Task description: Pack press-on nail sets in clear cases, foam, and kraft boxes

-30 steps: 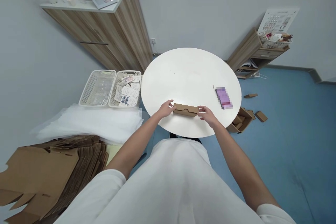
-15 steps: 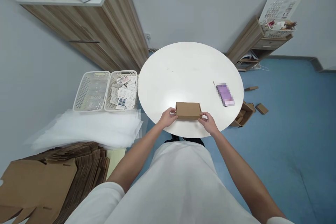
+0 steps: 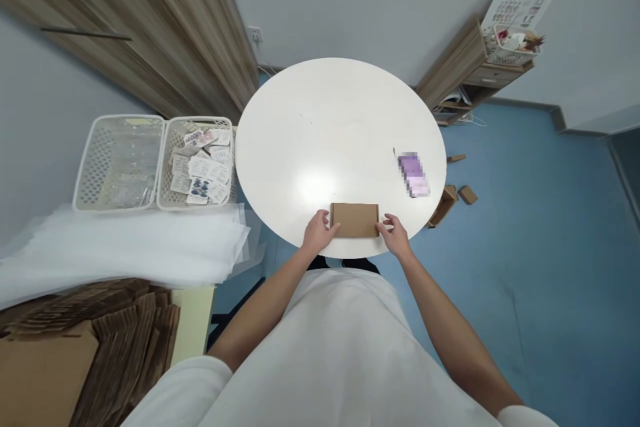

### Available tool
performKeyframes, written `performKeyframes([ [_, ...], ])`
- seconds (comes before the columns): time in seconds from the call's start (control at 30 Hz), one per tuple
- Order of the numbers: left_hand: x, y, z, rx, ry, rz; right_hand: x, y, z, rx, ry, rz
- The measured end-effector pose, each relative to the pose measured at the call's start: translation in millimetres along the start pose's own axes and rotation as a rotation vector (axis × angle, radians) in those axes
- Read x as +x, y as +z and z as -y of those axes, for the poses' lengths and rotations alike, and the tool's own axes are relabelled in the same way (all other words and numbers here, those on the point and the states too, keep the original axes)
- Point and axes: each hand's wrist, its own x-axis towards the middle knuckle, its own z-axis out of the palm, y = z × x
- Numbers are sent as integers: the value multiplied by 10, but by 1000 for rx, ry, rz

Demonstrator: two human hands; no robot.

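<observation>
A small closed brown cardboard box (image 3: 355, 220) lies flat near the front edge of the round white table (image 3: 330, 120). At its left end is my left hand (image 3: 318, 232), its fingers apart and the thumb touching the box. My right hand (image 3: 395, 235) is at the right end, thumb against the corner and fingers spread. A blurred purple and pink item (image 3: 414, 175) lies on the table to the right.
To the left are two white baskets, one with clear packets (image 3: 133, 170), one with printed cards (image 3: 203, 173). White sheets (image 3: 150, 247) and flattened cardboard (image 3: 45, 367) lie below them. An open carton (image 3: 444, 205) and small boxes are on the floor, right.
The view has turned and shifted, so the table appears further left. The box shows more of its top, and both hands have loosened their fingers from its ends.
</observation>
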Motion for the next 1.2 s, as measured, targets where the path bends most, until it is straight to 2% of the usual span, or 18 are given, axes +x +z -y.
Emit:
performKeyframes([
  [0.17,72,3,-19,26,-16,-10,253,58,77,-64,-75,158],
  [0.3,72,36,-154,89,-44,-29,303,36,30,-46,-104,176],
  [0.37,43,104,-304,116,-39,-31,269,-82,-49,-17,-107,162],
  [0.47,-5,316,-635,154,-15,-20,199,-421,-262,63,-97,133],
  [0.6,25,809,-1195,222,73,113,136,-1054,-734,91,-69,0],
  [0.73,213,1478,-1740,314,199,275,116,-1627,-1328,121,29,-127],
  [0.9,584,2394,-2315,353,271,442,253,-2143,-1978,144,179,-262],
  [1.0,825,2871,-2635,185,293,550,403,-2407,-2239,257,190,-386],
  [1.1,1001,3181,-2884,70,397,584,499,-2590,-2380,413,169,-460],
  [1.2,1055,3269,-2958,99,444,575,494,-2632,-2412,473,177,-482],
])
